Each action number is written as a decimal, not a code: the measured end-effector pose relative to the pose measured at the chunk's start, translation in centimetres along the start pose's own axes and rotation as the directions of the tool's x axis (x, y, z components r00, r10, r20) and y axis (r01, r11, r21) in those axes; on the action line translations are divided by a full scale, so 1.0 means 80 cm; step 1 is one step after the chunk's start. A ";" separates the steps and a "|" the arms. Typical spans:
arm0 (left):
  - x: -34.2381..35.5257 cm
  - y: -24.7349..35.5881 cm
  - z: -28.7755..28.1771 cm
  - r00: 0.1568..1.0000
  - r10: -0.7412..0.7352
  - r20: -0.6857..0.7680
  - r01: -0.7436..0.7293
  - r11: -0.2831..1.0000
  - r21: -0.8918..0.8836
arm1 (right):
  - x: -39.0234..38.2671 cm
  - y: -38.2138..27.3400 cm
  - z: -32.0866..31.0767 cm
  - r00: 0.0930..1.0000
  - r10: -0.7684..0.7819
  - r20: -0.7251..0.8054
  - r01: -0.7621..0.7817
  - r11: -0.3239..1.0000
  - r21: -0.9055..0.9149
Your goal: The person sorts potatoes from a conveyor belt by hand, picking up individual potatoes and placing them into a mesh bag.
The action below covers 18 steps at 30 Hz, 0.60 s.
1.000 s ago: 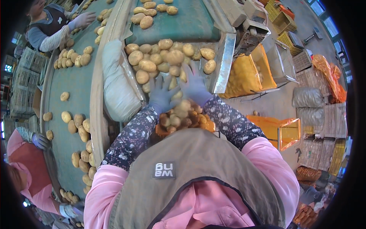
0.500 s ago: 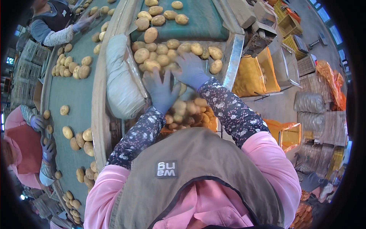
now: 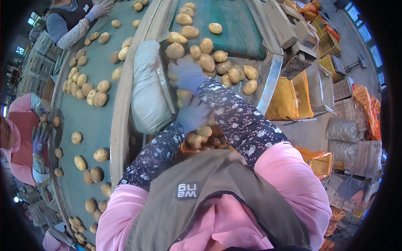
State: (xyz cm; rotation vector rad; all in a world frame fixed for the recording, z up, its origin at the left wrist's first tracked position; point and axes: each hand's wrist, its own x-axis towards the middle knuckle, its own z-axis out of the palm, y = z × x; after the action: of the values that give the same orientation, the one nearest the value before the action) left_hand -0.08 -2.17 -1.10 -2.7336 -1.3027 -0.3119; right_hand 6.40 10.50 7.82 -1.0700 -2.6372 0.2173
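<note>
My right hand (image 3: pixel 187 74), in a lavender glove, reaches over potatoes (image 3: pixel 207 62) at the left side of the metal chute (image 3: pixel 268 83), its fingers apart and slightly blurred. My left hand (image 3: pixel 193 115) lies lower, fingers spread, above a lower heap of potatoes (image 3: pixel 195 139); both hands appear to touch potatoes without gripping one. The heap sits in an orange container (image 3: pixel 187 148), partly hidden behind my vest. A pale padded bundle (image 3: pixel 148 90) lines the chute's left edge. More potatoes lie on the upper green belt (image 3: pixel 238 25).
A long conveyor (image 3: pixel 77 113) with scattered potatoes runs along the left, with co-workers (image 3: pixel 23 138) (image 3: pixel 73 25) at its far side. Machinery (image 3: pixel 299 58), orange mesh sacks (image 3: pixel 289 98), stacked crates (image 3: pixel 339 88) and silver bundles (image 3: pixel 341 129) stand to the right.
My right hand has moved leftward across the chute, while my left hand has dropped lower. More potatoes have come down from the upper belt, and the potatoes on the left conveyor have shifted.
</note>
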 end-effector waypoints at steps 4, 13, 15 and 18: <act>0.007 0.000 0.004 0.970 0.042 -0.237 -0.059 0.996 -0.065 | -0.036 0.046 0.018 0.996 0.076 -0.055 -0.048 0.918 0.393; 0.010 -0.007 -0.001 0.867 -0.306 -0.393 0.295 0.951 -0.089 | -0.054 0.071 0.015 0.930 0.197 0.310 -0.114 -0.646 0.754; 0.008 -0.007 -0.004 0.879 -0.270 -0.394 0.263 0.962 -0.072 | -0.053 0.076 0.019 0.935 0.157 0.319 -0.121 -0.703 0.701; 0.004 -0.014 -0.009 0.924 -0.154 -0.350 0.153 0.988 -0.029 | -0.055 0.076 0.020 0.920 0.212 0.329 -0.146 -0.594 0.791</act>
State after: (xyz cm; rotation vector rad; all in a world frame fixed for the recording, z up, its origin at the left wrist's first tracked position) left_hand -0.82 -1.35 -0.33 -2.4255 -1.4078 -0.7753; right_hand 12.91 11.68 3.92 -0.5738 -0.6851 2.1637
